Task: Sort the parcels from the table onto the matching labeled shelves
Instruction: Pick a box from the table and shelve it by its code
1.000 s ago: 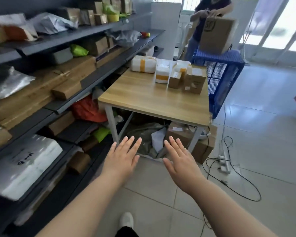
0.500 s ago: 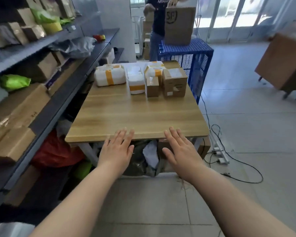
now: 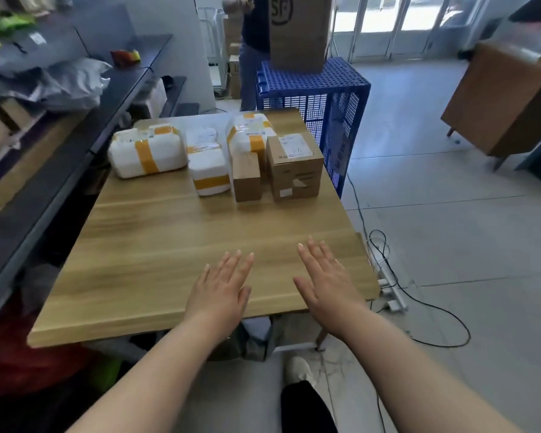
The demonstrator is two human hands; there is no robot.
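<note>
Several parcels stand at the far end of the wooden table [image 3: 156, 245]. A wide white foam box with yellow tape [image 3: 147, 154] sits at the left, a smaller white foam box [image 3: 208, 165] beside it, a third white one [image 3: 252, 134] behind. A narrow cardboard box [image 3: 246, 176] and a larger cardboard box [image 3: 294, 167] stand at the right. My left hand [image 3: 221, 289] and my right hand [image 3: 325, 282] hover flat over the near table edge, fingers straight, holding nothing. Dark shelves [image 3: 60, 151] run along the left.
A blue mesh crate [image 3: 331, 98] stands behind the table with a big cardboard box [image 3: 297, 29] on it, held by another person [image 3: 253, 57]. A power strip and black cables [image 3: 391, 285] lie on the floor at the right. A wooden cabinet [image 3: 506, 101] stands far right.
I have come closer to the table. Both empty hands now reach over its near edge instead of in front of it.
</note>
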